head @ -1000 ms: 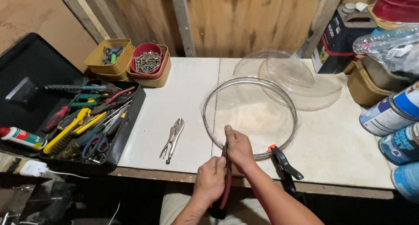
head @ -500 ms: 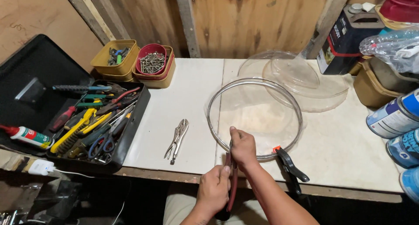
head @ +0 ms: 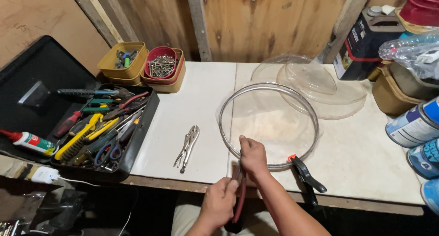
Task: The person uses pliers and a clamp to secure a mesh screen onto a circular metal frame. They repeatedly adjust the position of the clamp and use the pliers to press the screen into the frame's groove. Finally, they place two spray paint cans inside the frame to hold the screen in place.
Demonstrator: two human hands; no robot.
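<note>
Little has shifted in the last second: both hands have kept their places at the near edge of the table [head: 192, 108], and only the head camera has drifted slightly, so the work looks to be a steady squeeze, not a new reach. Nearest, the left hand [head: 218, 203] is closed around the red handles of the pliers [head: 238, 197], held below the table edge. Just above it, the right hand [head: 253, 157] is closed over the pliers' head and presses down where the tool meets the near rim of the clear round ring [head: 267, 126]. So the ring lies directly under and ahead of that grip, flat on the table, touching it at the front edge. A black spring clamp with orange tip [head: 307, 175] pins the same rim just to the right. Locking pliers [head: 187, 147] lie loose to the left. Farther back rest a clear dome lid [head: 315, 80] and small tubs of screws [head: 161, 67].
</note>
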